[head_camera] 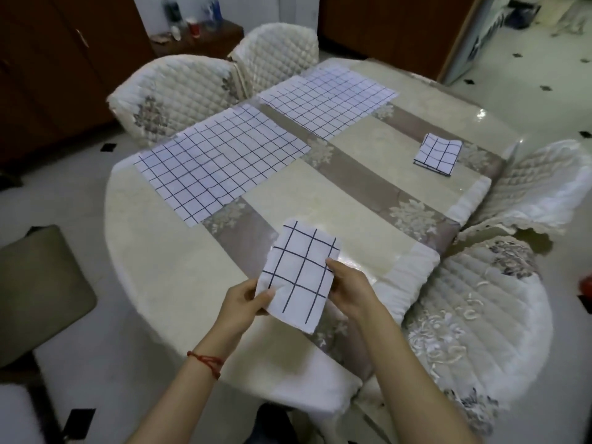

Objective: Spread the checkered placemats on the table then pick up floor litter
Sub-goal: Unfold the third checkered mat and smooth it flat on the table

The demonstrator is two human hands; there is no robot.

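Note:
A folded white placemat with a dark grid (301,274) hangs just above the near part of the table (166,251). My left hand (248,298) pinches its lower left edge, thumb on top. My right hand (347,286) grips its right edge. Two placemats lie spread flat along the table's left side, one nearer (221,161) and one farther (330,99). Another folded placemat (438,154) rests on the table at the right.
Quilted cream chairs stand around the table: two at the far left (173,91), (278,49) and two at the right (541,187), (474,318). A grey cushioned stool (41,283) is at the left. Tiled floor (528,100) shows beyond the table.

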